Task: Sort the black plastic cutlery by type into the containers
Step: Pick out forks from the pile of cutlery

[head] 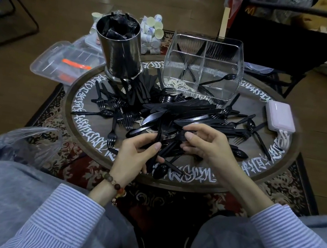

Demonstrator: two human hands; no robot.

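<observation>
Head view looks down on a round worktop (286,161) ringed with white ornamental script I cannot read. A heap of black cutlery (179,113) covers its middle. At the near edge of the heap, the left hand (135,157) curls its fingers round a few black handles, a spoon (160,170) lying just under it. The right hand (208,144) pinches one black piece in the heap; which type is unclear. Beyond the heap stands a clear divided box (203,65) holding a few pieces, and left of it a steel can (120,49). Behind the box, a dark bag (277,36) shows a yellow McDonald's arch.
</observation>
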